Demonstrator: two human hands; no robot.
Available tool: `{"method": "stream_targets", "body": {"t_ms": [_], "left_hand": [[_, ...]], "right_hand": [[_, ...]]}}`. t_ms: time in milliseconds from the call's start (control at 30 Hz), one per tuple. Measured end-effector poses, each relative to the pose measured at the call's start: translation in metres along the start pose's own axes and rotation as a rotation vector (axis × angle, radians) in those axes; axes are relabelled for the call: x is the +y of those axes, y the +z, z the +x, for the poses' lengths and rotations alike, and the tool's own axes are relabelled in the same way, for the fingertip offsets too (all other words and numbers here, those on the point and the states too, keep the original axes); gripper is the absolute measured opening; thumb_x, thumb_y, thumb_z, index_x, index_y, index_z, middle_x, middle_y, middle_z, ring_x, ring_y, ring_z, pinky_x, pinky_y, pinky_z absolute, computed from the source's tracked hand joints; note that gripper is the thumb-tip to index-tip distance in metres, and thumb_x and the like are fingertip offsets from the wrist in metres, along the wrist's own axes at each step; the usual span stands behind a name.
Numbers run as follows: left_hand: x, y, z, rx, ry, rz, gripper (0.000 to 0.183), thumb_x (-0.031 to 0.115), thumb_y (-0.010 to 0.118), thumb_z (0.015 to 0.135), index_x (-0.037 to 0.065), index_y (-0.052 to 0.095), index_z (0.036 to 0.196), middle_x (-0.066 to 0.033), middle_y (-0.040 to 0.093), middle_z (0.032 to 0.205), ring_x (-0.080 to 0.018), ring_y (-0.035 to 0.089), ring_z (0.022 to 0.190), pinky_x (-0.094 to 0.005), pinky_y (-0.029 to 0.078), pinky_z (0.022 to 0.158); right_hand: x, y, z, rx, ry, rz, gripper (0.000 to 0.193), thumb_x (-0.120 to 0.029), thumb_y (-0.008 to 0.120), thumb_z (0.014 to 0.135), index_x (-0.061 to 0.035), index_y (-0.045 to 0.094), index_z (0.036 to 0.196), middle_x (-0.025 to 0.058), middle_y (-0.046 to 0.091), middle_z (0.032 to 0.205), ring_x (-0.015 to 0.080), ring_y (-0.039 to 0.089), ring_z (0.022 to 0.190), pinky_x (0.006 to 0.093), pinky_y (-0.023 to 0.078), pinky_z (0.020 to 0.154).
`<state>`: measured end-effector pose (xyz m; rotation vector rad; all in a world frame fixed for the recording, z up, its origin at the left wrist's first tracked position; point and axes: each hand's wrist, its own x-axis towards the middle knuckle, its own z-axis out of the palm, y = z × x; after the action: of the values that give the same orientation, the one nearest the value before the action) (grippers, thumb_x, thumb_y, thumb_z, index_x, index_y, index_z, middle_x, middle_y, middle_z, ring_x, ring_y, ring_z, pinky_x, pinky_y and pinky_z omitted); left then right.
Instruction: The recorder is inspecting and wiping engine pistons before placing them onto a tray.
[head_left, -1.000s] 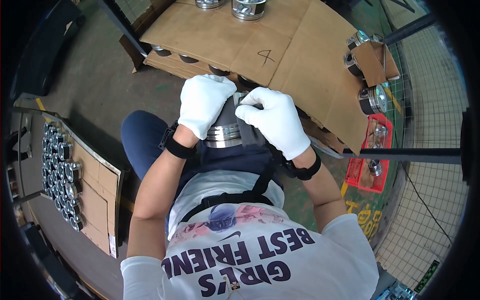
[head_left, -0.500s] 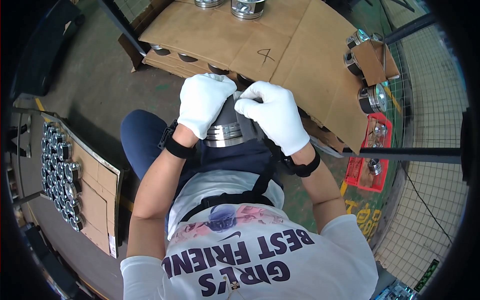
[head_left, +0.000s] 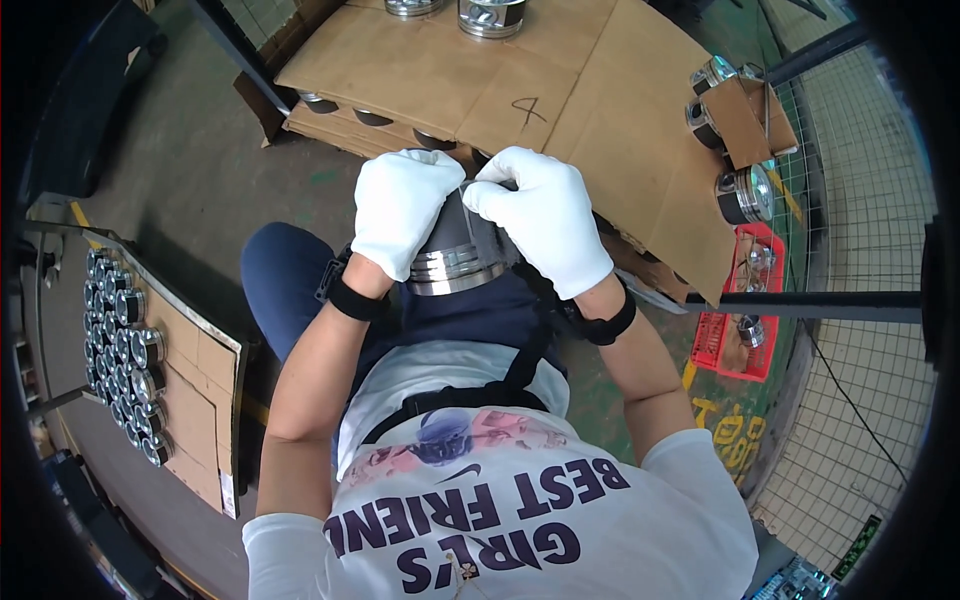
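Observation:
In front of my lap is an engine piston (head_left: pixel 446 262), its dark skirt facing up and away and its shiny ring grooves toward me. My left hand (head_left: pixel 405 212), in a white glove, is closed round its left side. A thin dark grey sheet (head_left: pixel 489 240), cloth or sandpaper, lies against the piston's right side. The white-gloved right hand (head_left: pixel 543 218) pinches that sheet near the top of the skirt, fingers bent. Gloves hide the piston's far end.
Ahead stands a stack of cardboard sheets (head_left: pixel 520 80) with pistons between layers and a piston (head_left: pixel 490 16) on top. More pistons (head_left: pixel 745 193) stand at its right edge. A red crate (head_left: pixel 708 340) is on the floor at right. Left, a cardboard-covered pallet (head_left: pixel 190 370) carries several pistons.
The right hand has shifted slightly up and left along the piston with the grey sheet. My left hand keeps its grip, moving only a little.

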<state>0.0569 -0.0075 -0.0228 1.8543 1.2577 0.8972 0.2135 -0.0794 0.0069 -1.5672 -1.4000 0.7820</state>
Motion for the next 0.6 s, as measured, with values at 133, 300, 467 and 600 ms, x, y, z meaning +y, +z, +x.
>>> {"method": "stream_targets", "body": {"t_ms": [133, 300, 467, 600], "left_hand": [[-0.002, 0.0, -0.002, 0.029, 0.216, -0.005, 0.025, 0.015, 0.065, 0.087, -0.005, 0.066, 0.071, -0.0142, 0.062, 0.059, -0.0112, 0.051, 0.052, -0.0316, 0.046, 0.056], [0.001, -0.001, -0.001, 0.017, 0.211, -0.007, 0.025, 0.015, 0.065, 0.086, -0.004, 0.066, 0.071, -0.0151, 0.063, 0.06, -0.0115, 0.054, 0.052, -0.0311, 0.046, 0.056], [0.005, -0.002, -0.003, -0.042, 0.053, 0.081, 0.017, 0.02, 0.064, 0.084, 0.005, 0.071, 0.076, -0.0134, 0.07, 0.079, -0.0318, 0.068, 0.074, -0.0385, 0.053, 0.067], [-0.001, -0.001, -0.002, 0.044, 0.263, -0.016, 0.026, 0.016, 0.065, 0.087, -0.004, 0.067, 0.07, -0.0135, 0.061, 0.057, -0.0095, 0.049, 0.052, -0.0312, 0.044, 0.054]], "right_hand": [[-0.007, -0.002, -0.006, 0.025, -0.015, -0.062, 0.014, -0.018, 0.075, 0.078, -0.0041, 0.071, 0.079, 0.0121, 0.071, 0.073, 0.0284, 0.069, 0.067, 0.0382, 0.053, 0.067], [-0.007, -0.001, -0.003, 0.097, -0.097, -0.17, 0.014, -0.018, 0.075, 0.078, -0.0044, 0.071, 0.08, 0.0119, 0.071, 0.074, 0.029, 0.069, 0.07, 0.0387, 0.053, 0.067], [0.001, -0.011, -0.003, 0.075, -0.007, -0.004, 0.017, -0.018, 0.077, 0.08, -0.0035, 0.073, 0.086, 0.0127, 0.072, 0.079, 0.0259, 0.069, 0.071, 0.0357, 0.054, 0.068], [-0.003, -0.016, -0.006, 0.017, 0.105, 0.121, 0.017, -0.017, 0.078, 0.08, -0.0032, 0.073, 0.089, 0.0132, 0.073, 0.083, 0.0253, 0.07, 0.075, 0.0345, 0.054, 0.07]]}}
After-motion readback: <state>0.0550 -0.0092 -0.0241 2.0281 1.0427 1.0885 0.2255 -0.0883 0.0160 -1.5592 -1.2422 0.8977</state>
